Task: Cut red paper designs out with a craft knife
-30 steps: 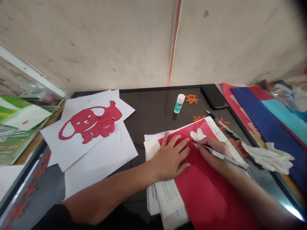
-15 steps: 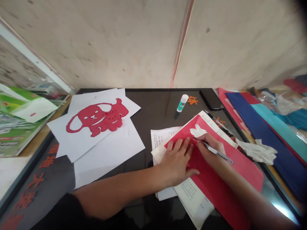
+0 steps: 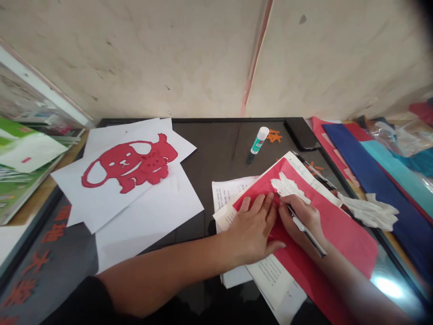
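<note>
My left hand [image 3: 254,225] lies flat on a sheet of red paper [image 3: 345,234], fingers stretched and thumb apart, pressing it down. My right hand [image 3: 301,219] grips a slim pen [image 3: 306,234] with a dark front end; its tip meets the red paper just beside my left fingertips. Whether it leaves a mark is too small to tell. Close above the tip, a jagged opening [image 3: 289,187] in the red paper shows printed text underneath. The red paper rests on an open printed book [image 3: 269,273], angled across the dark tabletop.
A glue stick [image 3: 260,141] stands upright beyond my hands, with a black phone [image 3: 302,134] to its right. White gloves [image 3: 370,211] and coloured sheets [image 3: 379,180] lie at right. On the left, a red animal cutout [image 3: 130,163] rests on white paper [image 3: 152,221].
My right hand and the pen have shifted slightly, and the pen stands more steeply. More of the opening in the red paper shows. My left hand stays pressed in place.
</note>
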`<state>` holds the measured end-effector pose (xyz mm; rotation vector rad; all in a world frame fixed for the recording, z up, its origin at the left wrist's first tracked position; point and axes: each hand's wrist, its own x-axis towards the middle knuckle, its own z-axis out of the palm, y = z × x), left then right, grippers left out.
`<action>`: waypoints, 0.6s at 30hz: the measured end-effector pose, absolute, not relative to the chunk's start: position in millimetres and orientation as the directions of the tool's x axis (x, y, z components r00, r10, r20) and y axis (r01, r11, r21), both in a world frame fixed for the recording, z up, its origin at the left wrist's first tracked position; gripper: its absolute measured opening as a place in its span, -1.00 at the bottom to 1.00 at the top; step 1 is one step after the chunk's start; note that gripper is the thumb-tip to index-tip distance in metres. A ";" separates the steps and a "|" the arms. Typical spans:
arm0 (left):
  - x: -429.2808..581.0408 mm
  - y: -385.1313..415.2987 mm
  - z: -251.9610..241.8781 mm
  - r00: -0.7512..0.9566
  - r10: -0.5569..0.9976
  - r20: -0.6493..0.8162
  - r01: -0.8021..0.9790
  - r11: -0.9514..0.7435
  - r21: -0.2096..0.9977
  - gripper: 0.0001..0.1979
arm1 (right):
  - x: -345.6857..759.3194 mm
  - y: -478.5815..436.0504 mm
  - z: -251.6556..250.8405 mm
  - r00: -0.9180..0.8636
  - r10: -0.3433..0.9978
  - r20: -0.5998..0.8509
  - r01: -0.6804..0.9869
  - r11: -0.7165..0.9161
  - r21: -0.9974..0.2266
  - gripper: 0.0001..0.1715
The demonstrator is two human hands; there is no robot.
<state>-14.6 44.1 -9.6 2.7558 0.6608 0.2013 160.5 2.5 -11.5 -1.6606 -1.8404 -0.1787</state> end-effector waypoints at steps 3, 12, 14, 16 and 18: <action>-14.2 42.6 -11.4 0.881 0.468 0.071 0.423 -0.846 0.325 -0.16 | 159.2 0.5 -11.8 -0.013 0.843 0.538 0.937 0.198 -0.287 -0.88; -16.1 63.5 -3.8 0.897 0.426 0.116 0.361 -0.858 0.365 -0.17 | 165.1 3.3 -11.8 0.169 0.867 0.470 0.882 0.080 -0.465 -0.90; -15.9 69.7 -1.1 0.905 0.408 0.117 0.343 -0.866 0.364 -0.19 | 166.7 4.9 -11.1 0.207 0.872 0.443 0.859 0.055 -0.509 -0.90; -15.6 72.0 -1.3 0.913 0.393 0.113 0.334 -0.876 0.347 -0.22 | 167.9 5.0 -10.7 0.219 0.864 0.453 0.857 0.052 -0.512 -0.91; -15.3 71.0 -3.7 0.913 0.392 0.109 0.337 -0.879 0.337 -0.23 | 168.7 3.9 -11.4 0.211 0.850 0.482 0.871 0.060 -0.487 -0.92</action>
